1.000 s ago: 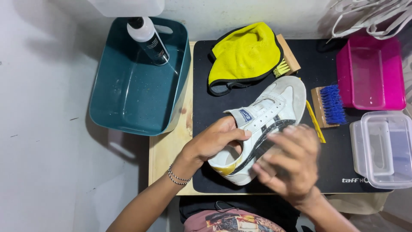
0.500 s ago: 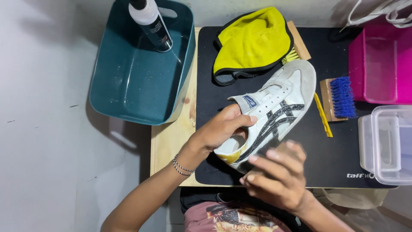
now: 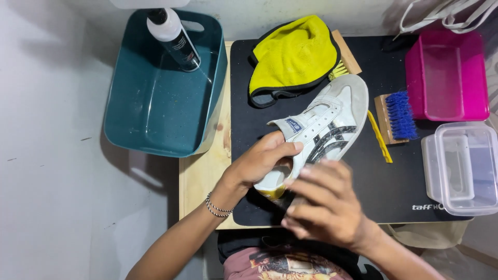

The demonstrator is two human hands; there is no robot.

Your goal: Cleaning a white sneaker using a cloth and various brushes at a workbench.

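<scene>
One sneaker (image 3: pixel 324 129) on black mat (image 3: pixel 373 186); left hand (image 3: pixel 262 163) grasps heel, right hand (image 3: pixel 327 205) blurred, grip unclear. Beside sneaker: two brushes, one yellow cloth (image 3: pixel 293 54).

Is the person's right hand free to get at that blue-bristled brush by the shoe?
Probably yes: the right hand holds nothing visible, and the blue-bristled brush lies uncovered on the black mat right of the shoe.

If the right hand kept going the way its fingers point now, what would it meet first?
Most likely the white sneaker: the right hand points up-left, with its blurred fingertips right at the shoe's side near the heel. Whether they already touch is unclear.
</scene>
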